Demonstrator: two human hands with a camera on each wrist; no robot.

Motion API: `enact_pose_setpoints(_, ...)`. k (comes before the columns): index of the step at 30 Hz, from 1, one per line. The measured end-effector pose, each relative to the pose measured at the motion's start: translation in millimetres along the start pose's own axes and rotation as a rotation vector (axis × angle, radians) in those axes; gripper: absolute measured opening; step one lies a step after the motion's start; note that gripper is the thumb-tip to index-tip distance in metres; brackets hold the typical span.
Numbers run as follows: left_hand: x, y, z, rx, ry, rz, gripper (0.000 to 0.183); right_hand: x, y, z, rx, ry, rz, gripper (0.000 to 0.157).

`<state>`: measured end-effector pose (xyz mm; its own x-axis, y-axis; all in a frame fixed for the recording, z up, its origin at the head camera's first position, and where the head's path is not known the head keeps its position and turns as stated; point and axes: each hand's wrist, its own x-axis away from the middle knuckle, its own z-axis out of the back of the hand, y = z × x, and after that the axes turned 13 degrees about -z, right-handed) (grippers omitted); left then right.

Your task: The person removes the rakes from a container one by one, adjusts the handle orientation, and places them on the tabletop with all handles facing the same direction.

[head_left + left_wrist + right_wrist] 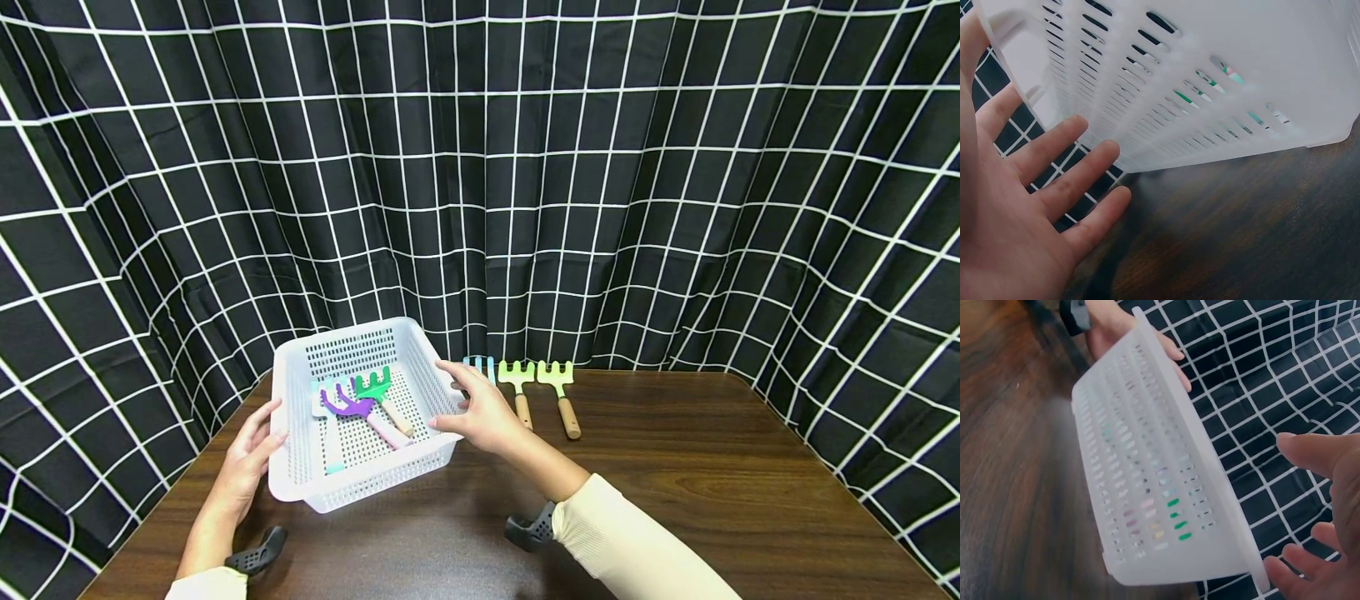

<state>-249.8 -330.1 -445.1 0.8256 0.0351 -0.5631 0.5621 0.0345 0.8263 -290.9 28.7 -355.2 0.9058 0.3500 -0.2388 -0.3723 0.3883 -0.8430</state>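
A white perforated plastic basket (360, 492) stands at an angle on the left of the table. Inside lie a purple toy rake (358, 408) with a pink handle, a green rake (375, 386) with a wooden handle and a pale blue tool (332, 442). At the basket's left rim is my left hand (243, 462); its fingers spread nearly straight along the outer wall in the left wrist view. My right hand (487, 414) is at the right rim, thumb apart from the fingers and over the rim in the head view. It partly hides a blue rake (477, 364).
Right of the basket, two light-green rakes, one nearer (519, 385) and one further right (558, 390), lie with wooden handles towards me. The brown wooden table (675, 483) ends at a black curtain (570, 208) with white grid lines behind and on both sides.
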Motion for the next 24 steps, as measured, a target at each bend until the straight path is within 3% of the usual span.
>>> enact_pose_setpoints(14, -0.4, 0.6, -2.1, 0.003, 0.007, -0.001, 0.05, -15.0, -12.5, -24.2, 0.088, -0.053, -0.03, 0.085)
enact_pose_setpoints(24, -0.5, -0.5, -0.8, -0.001, 0.01, 0.0, 0.05, -32.6, -13.9, -31.1, 0.104, -0.117, -0.096, 0.089)
